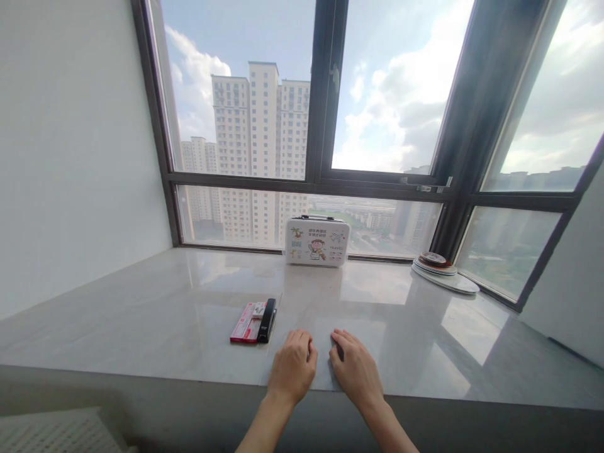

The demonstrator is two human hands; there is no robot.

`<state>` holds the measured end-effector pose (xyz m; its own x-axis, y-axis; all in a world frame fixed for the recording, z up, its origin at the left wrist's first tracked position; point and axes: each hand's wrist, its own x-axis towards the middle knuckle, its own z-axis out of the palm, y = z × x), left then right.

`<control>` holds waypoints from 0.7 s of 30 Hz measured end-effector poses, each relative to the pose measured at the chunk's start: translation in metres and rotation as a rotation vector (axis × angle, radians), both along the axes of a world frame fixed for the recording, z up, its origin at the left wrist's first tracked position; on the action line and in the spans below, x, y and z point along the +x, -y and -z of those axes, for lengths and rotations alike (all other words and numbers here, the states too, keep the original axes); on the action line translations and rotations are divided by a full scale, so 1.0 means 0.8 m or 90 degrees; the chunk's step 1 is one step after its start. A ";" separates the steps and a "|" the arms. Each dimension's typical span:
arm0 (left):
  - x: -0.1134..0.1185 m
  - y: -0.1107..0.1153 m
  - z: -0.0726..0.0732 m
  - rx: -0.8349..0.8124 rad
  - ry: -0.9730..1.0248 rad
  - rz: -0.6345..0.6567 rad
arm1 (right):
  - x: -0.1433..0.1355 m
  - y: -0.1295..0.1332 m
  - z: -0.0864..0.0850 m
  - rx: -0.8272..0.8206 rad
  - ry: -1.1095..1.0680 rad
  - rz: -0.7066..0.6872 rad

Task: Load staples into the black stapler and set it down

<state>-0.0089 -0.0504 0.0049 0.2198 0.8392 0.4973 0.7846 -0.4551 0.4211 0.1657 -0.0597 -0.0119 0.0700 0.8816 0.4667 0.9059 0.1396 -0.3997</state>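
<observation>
1. Resting on the windowsill [141, 314], a black stapler [267, 321] lies along the right side of a flat red-and-white packet [241, 328].
2. Small white box [258, 310]: on the packet, just left of the stapler.
3. Left hand [292, 363]: near the stapler, rightward and closer to the viewer; fingers curled, palm hidden, open or closed cannot be told.
4. Right hand [356, 368]: farther right of the stapler; likewise curled, state undetermined.
5. White case [317, 243]: upright beyond the stapler, rightward.
6. Stacked flat discs [442, 275]: beyond the stapler, far right.
</observation>
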 end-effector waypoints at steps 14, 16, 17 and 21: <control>-0.001 0.005 -0.007 -0.005 -0.025 -0.026 | -0.006 0.003 -0.010 -0.021 0.026 0.027; 0.000 0.006 -0.010 -0.012 -0.028 -0.028 | -0.007 0.004 -0.012 -0.027 0.028 0.030; 0.000 0.007 -0.011 -0.017 -0.029 -0.031 | -0.007 0.005 -0.013 -0.028 0.028 0.031; 0.000 0.008 -0.016 -0.029 -0.027 -0.033 | -0.006 0.004 -0.015 -0.037 0.032 0.029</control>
<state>-0.0087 -0.0567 0.0178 0.1952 0.8718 0.4493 0.8242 -0.3940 0.4066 0.1607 -0.0633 0.0001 0.0877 0.9039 0.4187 0.9301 0.0762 -0.3593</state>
